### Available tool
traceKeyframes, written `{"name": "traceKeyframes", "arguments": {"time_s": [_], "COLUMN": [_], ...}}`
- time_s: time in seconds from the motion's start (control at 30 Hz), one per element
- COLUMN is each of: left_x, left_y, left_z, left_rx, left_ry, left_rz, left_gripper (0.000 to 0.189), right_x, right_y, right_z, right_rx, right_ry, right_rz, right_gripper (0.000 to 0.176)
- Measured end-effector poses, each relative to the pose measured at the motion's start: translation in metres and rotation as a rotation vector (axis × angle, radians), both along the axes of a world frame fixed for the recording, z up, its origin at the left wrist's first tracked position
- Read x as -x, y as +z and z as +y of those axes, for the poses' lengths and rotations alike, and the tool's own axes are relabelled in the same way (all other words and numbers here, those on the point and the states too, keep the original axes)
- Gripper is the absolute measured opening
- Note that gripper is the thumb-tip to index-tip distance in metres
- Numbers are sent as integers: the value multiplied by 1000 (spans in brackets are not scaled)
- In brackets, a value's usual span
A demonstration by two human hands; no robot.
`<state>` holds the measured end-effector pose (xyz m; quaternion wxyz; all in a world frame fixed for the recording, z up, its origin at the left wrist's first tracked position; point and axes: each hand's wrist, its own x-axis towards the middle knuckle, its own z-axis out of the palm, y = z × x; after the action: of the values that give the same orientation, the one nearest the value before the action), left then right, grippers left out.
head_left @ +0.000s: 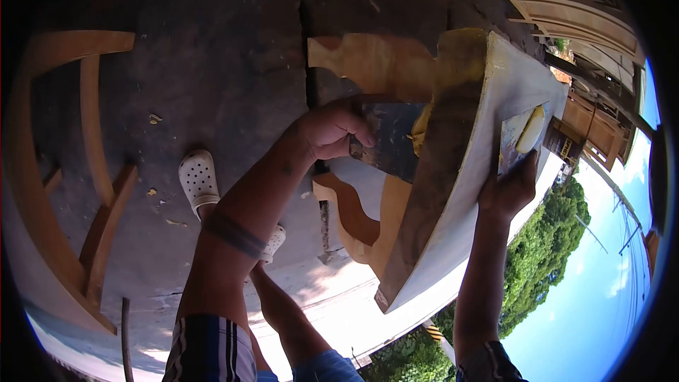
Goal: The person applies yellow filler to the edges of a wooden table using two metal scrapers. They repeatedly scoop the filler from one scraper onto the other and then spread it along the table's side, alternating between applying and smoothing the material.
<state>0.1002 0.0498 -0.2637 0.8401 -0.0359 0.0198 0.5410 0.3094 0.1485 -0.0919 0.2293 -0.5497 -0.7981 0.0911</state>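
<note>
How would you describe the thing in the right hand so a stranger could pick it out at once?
Find the curved wooden panel with the pale face, right of centre. Near its far end the right hand holds a small board against that face. Only this board carries a lump of yellow filler; the scraper in the left hand is a dark blade.

No legible text or numbers, label on dark container [564,145] too blurred to read
</note>
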Motion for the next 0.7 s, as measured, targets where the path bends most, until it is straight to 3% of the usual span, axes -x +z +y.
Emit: {"name": "traceKeyframes", "arguments": {"time_s": [0.1, 0.23, 0.33, 0.47, 0.7], "left_x": [10, 56, 107, 129, 108], "left_y": [-7, 2, 19, 37, 66], "left_z": [-8, -12, 13, 45, 41], "left_rx": [-22, 18, 119, 240, 473], "left_ry": [-21, 2, -57, -241, -394], "left_rz": [-8, 15, 173, 391, 193], "left_gripper": [69, 67, 62, 57, 46], "right_x": [-4, 18, 31, 19, 18], "right_y": [-1, -1, 8, 1, 5], "right_z": [-1, -2, -5, -5, -7], "right_rx": [11, 145, 332, 310, 357], "right_ry": [-54, -416, -489, -486, -485], "right_rz": [71, 736, 786, 831, 930], "right_gripper": [58, 56, 47, 46, 41]}}
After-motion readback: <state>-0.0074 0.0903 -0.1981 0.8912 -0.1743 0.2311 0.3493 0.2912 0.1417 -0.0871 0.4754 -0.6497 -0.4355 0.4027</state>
